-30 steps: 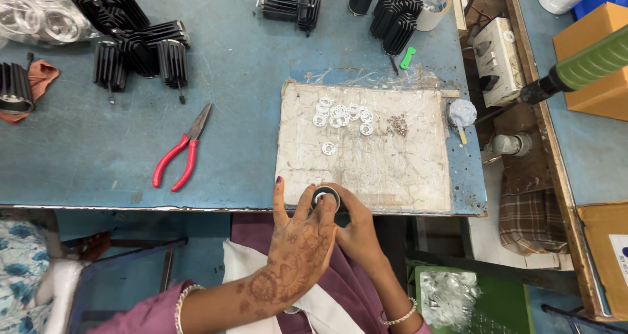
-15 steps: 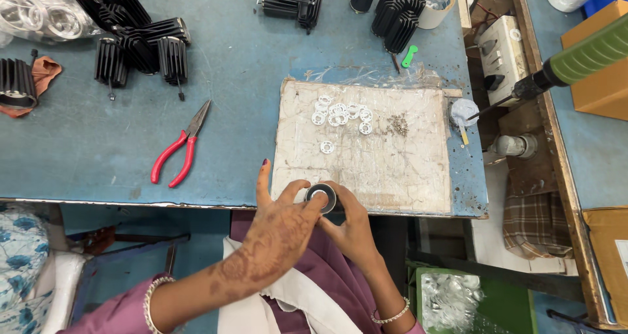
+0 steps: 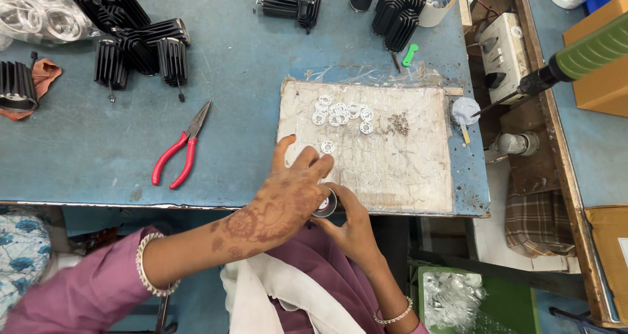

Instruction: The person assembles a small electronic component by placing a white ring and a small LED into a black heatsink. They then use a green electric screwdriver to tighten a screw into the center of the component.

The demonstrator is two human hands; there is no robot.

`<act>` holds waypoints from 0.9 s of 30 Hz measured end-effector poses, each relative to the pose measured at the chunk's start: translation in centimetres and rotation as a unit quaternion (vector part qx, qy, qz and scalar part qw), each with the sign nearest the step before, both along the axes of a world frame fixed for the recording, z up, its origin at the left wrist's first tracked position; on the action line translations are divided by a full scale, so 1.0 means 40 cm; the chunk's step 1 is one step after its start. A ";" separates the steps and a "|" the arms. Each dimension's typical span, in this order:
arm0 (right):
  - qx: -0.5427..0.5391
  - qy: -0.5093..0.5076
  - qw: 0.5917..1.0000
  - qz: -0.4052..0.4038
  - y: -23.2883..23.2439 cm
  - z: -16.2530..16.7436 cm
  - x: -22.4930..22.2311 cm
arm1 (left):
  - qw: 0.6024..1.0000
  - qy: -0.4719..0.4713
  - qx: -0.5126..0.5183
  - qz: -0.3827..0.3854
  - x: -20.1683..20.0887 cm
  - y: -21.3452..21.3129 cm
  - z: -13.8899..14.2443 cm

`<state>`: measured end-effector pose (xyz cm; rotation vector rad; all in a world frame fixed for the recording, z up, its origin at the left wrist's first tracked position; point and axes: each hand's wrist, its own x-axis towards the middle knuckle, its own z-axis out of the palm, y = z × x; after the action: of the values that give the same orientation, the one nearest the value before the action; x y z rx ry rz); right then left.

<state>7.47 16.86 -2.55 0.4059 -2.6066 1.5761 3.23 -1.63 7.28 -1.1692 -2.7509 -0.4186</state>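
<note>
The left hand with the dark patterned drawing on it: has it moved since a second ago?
Yes. The left hand has slid forward and toward the red-handled pliers, its fingertips now over the pale board's near-left corner.

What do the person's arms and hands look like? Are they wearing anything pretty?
Yes! The left hand has a swirly brown henna pattern drawn across its back and up the forearm. A white beaded bangle sits at that wrist, next to a pinkish-purple sleeve. The right hand has a thin silver-coloured bracelet at its wrist. No gloves on either hand.
</note>
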 end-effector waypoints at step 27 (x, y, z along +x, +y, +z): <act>0.002 -0.011 1.000 0.007 0.013 0.009 0.012 | 0.999 -0.015 0.017 -0.042 -0.027 0.010 -0.009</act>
<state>7.93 17.36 -2.18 0.4098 -2.6292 1.5879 2.16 -1.22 6.91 -1.2852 -2.7156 -0.4954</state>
